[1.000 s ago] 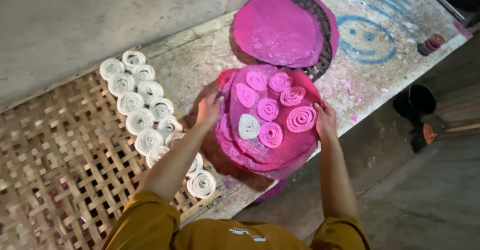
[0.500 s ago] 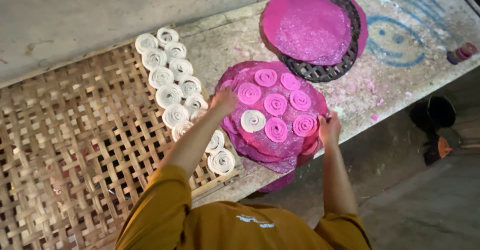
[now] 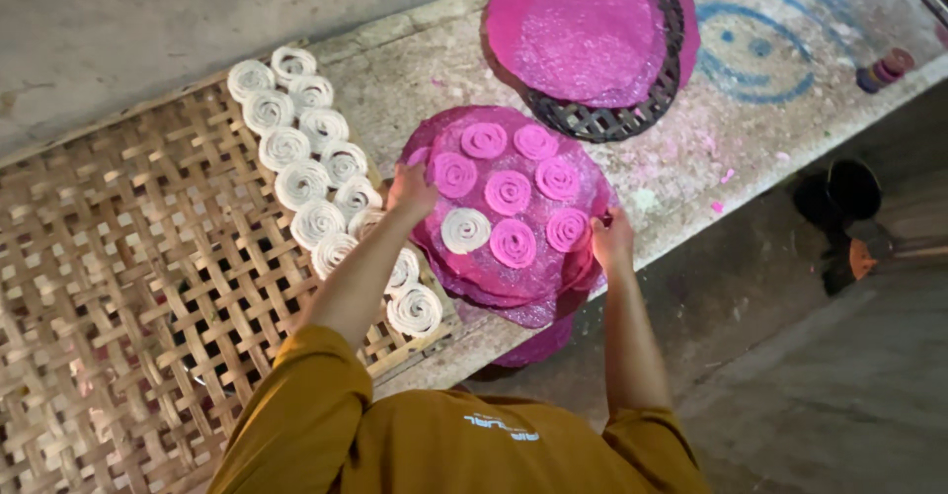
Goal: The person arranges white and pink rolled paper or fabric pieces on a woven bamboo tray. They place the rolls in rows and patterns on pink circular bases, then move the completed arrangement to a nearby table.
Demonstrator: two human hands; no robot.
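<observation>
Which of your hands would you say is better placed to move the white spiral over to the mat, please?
Probably the left hand: it grips the pink stack's mat-side edge, close to the white spiral. The right hand holds the far edge, away from the mat.

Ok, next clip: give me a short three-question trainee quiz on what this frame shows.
1. True or false: both hands grip the edges of the pink round sheet carrying spirals.
2. How many spirals on that sheet are white rather than pink?
3. Where do the white spirals off the sheet lie? A) on the woven bamboo mat B) on the dark basket tray C) on the floor

Key
1. True: left hand at the left edge, right hand at the right edge.
2. One.
3. A
</observation>
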